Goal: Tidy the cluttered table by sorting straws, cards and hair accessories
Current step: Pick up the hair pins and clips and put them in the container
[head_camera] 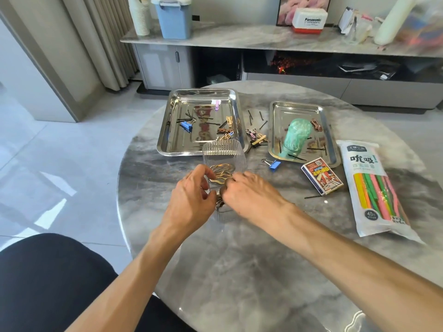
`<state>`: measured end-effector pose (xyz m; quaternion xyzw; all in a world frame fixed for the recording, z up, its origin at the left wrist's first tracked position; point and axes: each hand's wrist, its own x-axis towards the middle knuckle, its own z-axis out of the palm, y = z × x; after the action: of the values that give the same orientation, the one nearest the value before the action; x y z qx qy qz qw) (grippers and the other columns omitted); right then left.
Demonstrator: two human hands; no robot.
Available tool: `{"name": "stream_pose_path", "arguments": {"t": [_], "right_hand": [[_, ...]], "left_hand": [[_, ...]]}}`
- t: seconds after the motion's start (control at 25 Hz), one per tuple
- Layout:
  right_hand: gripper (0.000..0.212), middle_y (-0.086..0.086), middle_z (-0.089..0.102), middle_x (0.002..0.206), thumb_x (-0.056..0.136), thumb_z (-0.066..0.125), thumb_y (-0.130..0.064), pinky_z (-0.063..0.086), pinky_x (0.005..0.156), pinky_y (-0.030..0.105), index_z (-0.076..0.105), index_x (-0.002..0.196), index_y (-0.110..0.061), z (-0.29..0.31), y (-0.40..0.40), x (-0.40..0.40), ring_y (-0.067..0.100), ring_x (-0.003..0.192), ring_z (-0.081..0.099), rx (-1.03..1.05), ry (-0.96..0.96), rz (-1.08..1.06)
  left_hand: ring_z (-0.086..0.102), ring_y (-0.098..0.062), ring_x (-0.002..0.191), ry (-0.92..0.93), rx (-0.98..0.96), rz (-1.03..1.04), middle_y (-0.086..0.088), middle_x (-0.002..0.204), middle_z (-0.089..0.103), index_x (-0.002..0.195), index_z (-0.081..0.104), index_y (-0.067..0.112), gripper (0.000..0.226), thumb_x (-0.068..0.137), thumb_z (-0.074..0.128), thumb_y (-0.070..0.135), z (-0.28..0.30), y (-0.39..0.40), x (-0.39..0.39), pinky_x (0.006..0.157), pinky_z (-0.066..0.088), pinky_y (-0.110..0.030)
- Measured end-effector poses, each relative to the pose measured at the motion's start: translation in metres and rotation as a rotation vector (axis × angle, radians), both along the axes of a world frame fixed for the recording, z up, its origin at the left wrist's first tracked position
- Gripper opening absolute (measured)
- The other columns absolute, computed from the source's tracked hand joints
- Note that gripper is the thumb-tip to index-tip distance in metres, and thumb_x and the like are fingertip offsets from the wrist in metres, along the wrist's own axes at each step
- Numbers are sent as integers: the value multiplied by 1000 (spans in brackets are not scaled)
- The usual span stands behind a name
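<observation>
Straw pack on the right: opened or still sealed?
Cannot tell for certain. The straw pack lies flat on the table with coloured straws still inside; no tear or opening shows, but its ends are blurred.

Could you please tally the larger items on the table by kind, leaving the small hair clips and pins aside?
Steel trays: 2, left tray and right tray
Blue binder clips: 2, one in the left tray, one on the table
Clear ribbed container: 1
Card box: 1
Straw pack: 1
Green bundle: 1
Total: 8
</observation>
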<state>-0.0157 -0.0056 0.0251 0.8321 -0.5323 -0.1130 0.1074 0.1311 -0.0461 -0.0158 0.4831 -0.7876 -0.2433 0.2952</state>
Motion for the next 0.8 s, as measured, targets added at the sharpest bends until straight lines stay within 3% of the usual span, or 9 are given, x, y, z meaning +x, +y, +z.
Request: {"name": "stream_pose_path", "arguments": {"t": [0.16, 0.32, 0.4, 0.48, 0.6, 0.68, 0.8], "right_hand": [[17, 5, 66, 90, 88, 57, 3, 46, 64, 37, 64, 96, -10, -10, 0, -13, 26, 97, 58, 13, -116, -7], [5, 2, 68, 85, 90, 65, -11, 50, 65, 35, 69, 91, -10, -13, 11, -56, 24, 81, 57, -56, -539, 15], [4, -3, 71, 87, 89, 69, -15, 51, 67, 31, 71, 92, -16, -22, 28, -96, 20, 78, 61, -197, -684, -124], [13, -1, 73, 93, 88, 68, -10, 55, 70, 35, 72, 98, -17, -35, 48, -138, 22, 80, 67, -205, -676, -363], [22, 4, 69, 111, 92, 60, -10, 57, 77, 42, 67, 113, -14, -56, 69, -174, 26, 91, 68, -60, -440, -625], [21, 3, 63, 113, 95, 57, -11, 56, 77, 42, 63, 114, -13, -65, 69, -176, 25, 90, 67, -18, -377, -641], [10, 1, 59, 104, 97, 54, -14, 52, 72, 39, 61, 104, -13, -66, 66, -173, 24, 89, 63, -28, -379, -593]], "left_hand": [[58, -2, 63, 25, -6, 22, 9, 74, 56, 99, 55, 25, 28, 79, 69, 13, 0, -1, 0, 57, 42, -27], [62, -11, 67, 19, 32, 42, 6, 81, 58, 101, 57, 24, 26, 81, 67, 11, 5, 2, -3, 64, 50, -37], [60, -19, 75, -36, -71, 99, 1, 93, 57, 107, 61, 19, 28, 82, 66, 8, 10, 3, -5, 70, 51, -39], [56, -25, 82, -22, -304, 61, -5, 98, 56, 107, 64, 12, 25, 82, 66, 5, 17, 11, -14, 72, 48, -36], [59, -25, 79, 14, -434, -324, -6, 93, 61, 99, 66, 8, 18, 85, 59, 0, 13, 40, -44, 64, 52, -36], [58, -27, 93, -196, -367, -519, -8, 107, 61, 108, 64, 8, 28, 85, 52, -1, -1, 58, -69, 69, 55, -42], [36, -36, 130, -643, -305, -515, -19, 143, 32, 137, 37, 0, 48, 89, 41, -1, -26, 58, -102, 102, 45, -43]]}}
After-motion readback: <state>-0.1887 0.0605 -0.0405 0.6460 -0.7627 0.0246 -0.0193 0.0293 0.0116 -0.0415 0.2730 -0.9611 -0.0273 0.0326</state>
